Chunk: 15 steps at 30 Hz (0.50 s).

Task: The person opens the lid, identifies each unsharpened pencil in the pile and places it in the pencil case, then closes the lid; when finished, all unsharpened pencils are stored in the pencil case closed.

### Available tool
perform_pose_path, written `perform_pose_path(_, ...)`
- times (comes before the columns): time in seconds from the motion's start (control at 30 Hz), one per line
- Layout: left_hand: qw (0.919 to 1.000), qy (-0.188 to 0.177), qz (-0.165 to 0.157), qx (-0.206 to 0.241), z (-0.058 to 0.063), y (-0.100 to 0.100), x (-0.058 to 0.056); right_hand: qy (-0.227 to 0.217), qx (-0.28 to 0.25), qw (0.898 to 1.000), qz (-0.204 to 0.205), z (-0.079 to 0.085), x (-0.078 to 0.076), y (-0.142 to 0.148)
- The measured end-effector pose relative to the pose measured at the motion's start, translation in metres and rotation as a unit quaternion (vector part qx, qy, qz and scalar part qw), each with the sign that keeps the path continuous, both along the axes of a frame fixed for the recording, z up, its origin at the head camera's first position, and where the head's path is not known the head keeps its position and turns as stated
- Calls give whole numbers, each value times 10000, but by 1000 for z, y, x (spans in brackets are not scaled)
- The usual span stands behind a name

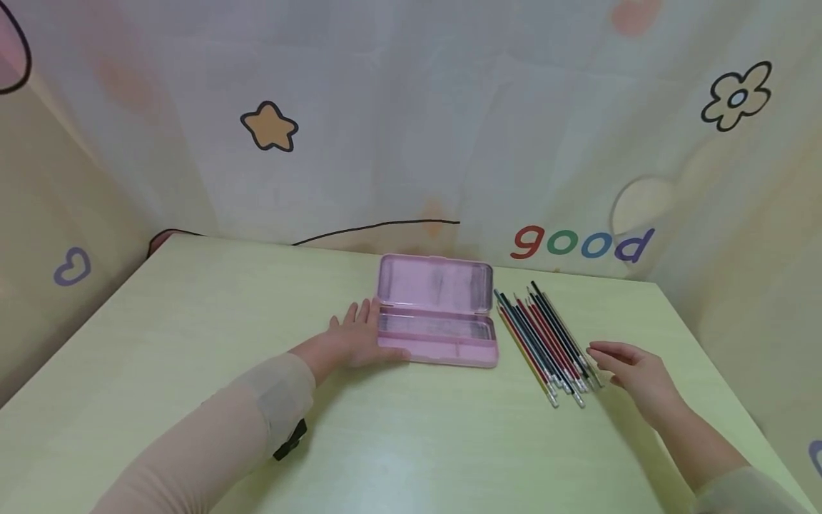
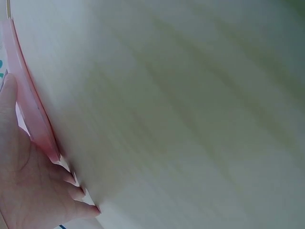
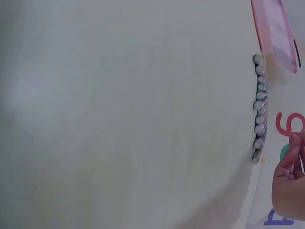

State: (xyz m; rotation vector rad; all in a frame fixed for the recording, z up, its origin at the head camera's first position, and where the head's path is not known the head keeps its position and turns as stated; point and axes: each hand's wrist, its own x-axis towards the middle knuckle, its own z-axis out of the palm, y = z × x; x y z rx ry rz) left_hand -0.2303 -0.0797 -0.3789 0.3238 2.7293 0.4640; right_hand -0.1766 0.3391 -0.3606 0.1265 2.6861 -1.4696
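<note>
A pink pencil case (image 1: 446, 351) stands with its lid (image 1: 414, 280) raised at the back of the table; its divided compartments show no pencils. My left hand (image 1: 356, 341) rests against the case's left end, fingers straight and spread, thumb along the front edge. In the left wrist view, the palm (image 2: 33, 191) meets the pink side wall (image 2: 33, 107). Right of the case lies a fanned bundle of pencils (image 1: 546, 343) in several colours, erasers toward me. My right hand (image 1: 642, 378) hovers just right of them, fingers loosely bent, with nothing visible in its grasp.
The pale table (image 1: 411, 442) runs back to a printed curtain (image 1: 385, 143) close behind the case. Side curtains border the table at left and right. In the right wrist view, the pencil ends (image 3: 259, 105) line up beside the case (image 3: 274, 33).
</note>
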Motion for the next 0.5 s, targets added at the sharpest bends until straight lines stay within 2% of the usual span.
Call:
perform_pose_path(0.23, 10000, 30, -17, -43, 1, 1, -1, -85, 18, 9999, -127, -8, 9, 18)
perform_pose_path(0.37, 10000, 84, -16, -5, 1, 1, -1, -239, 387, 9989, -136, -14, 12, 22)
perform_pose_path(0.5, 10000, 45, -62, -45, 0, 1, 0, -118, 852, 9963, -95, -22, 16, 25)
